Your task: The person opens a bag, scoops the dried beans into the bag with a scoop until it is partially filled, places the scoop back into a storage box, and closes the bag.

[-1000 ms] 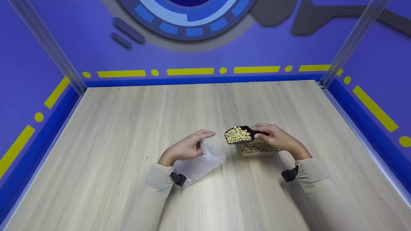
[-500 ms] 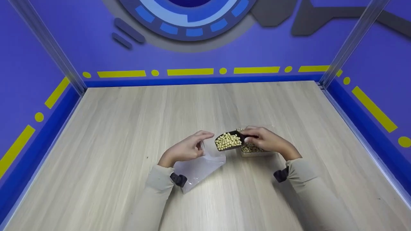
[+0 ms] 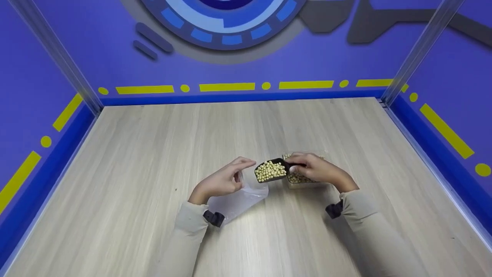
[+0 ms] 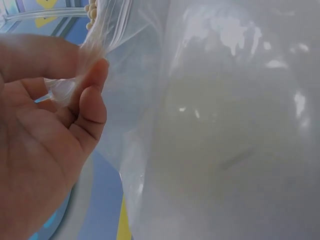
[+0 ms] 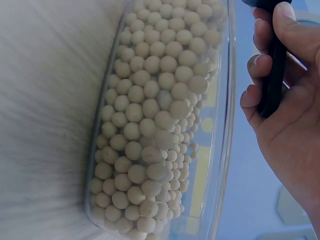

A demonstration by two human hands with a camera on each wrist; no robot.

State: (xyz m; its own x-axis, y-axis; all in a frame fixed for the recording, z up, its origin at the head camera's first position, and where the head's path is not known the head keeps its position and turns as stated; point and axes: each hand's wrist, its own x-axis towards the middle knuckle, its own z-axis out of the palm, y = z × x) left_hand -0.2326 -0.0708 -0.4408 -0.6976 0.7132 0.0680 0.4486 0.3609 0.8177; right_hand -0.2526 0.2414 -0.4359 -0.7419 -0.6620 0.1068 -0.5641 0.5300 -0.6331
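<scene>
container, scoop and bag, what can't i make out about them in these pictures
The container: in the head view, partly covered by the right hand.
The scoop: in the right wrist view, its bowl is cut off by the top edge.
The bag: in the left wrist view, it runs past the frame's right edge.
The beads: in the left wrist view, few show; the top edge cuts off others.

Passable: tabletop (image 3: pixel 184 134) beyond bag (image 3: pixel 236 204) and tub (image 3: pixel 307 186) | Blocking: scoop (image 3: pixel 285 164) over gap between them | Flanks: sleeves (image 3: pixel 177 234)
</scene>
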